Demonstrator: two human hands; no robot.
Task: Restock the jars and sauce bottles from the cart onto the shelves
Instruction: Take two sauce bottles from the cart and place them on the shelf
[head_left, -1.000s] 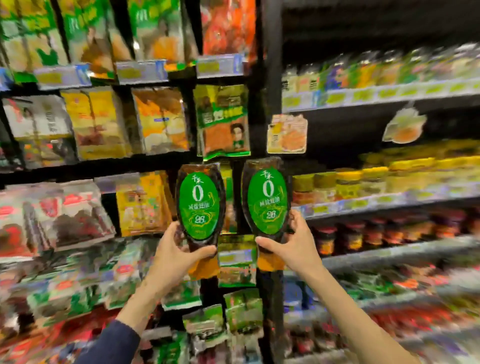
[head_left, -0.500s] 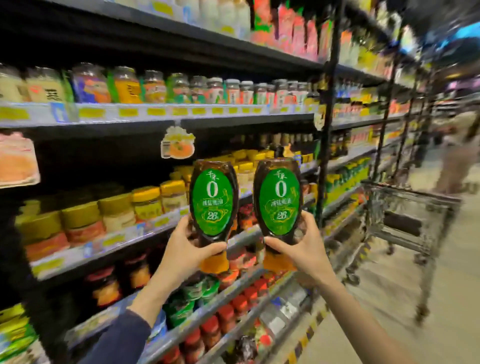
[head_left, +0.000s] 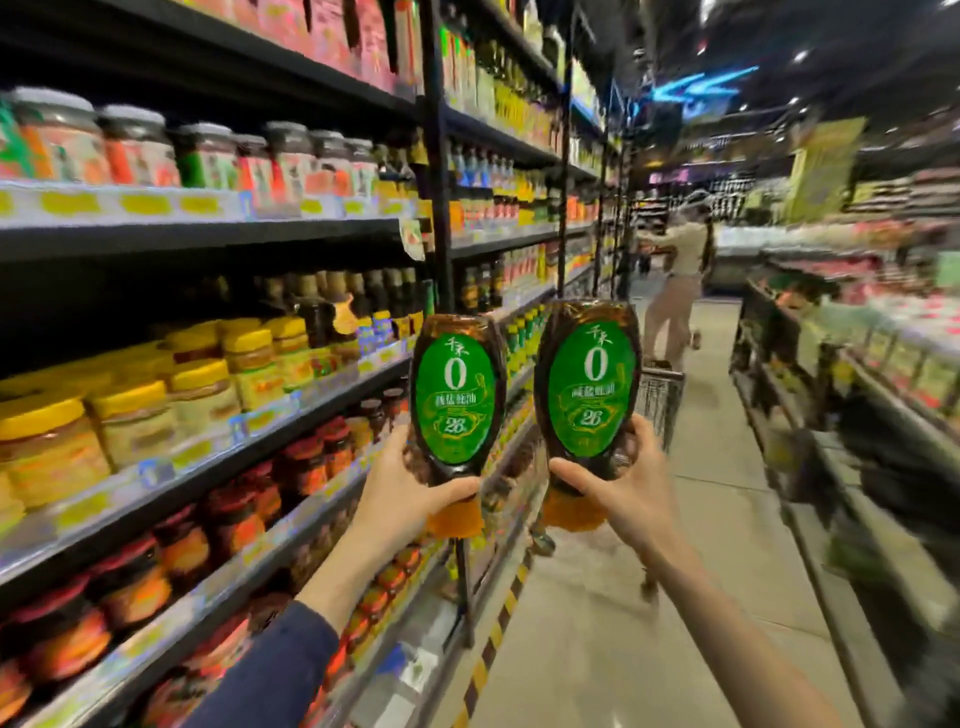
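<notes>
I hold two dark squeeze bottles of sauce with green oval labels, cap end down, side by side in front of me. My left hand (head_left: 410, 493) grips the neck of the left sauce bottle (head_left: 457, 395). My right hand (head_left: 618, 483) grips the neck of the right sauce bottle (head_left: 589, 384). Both orange caps poke out below my fingers. The wire cart (head_left: 660, 400) stands in the aisle just behind the right bottle, mostly hidden. Black shelves (head_left: 218, 234) full of jars run along my left.
Yellow-lidded jars (head_left: 202, 389) and red-lidded jars (head_left: 306, 462) fill the left shelves, dark bottles (head_left: 384, 296) further along. A person (head_left: 675, 291) stands down the aisle. Produce racks (head_left: 841, 395) line the right. The tiled aisle floor (head_left: 649, 623) runs between.
My view has swung right, from hanging packets to the jar shelves and now down the aisle. Both hands keep their grip on the two bottles, held at the same height.
</notes>
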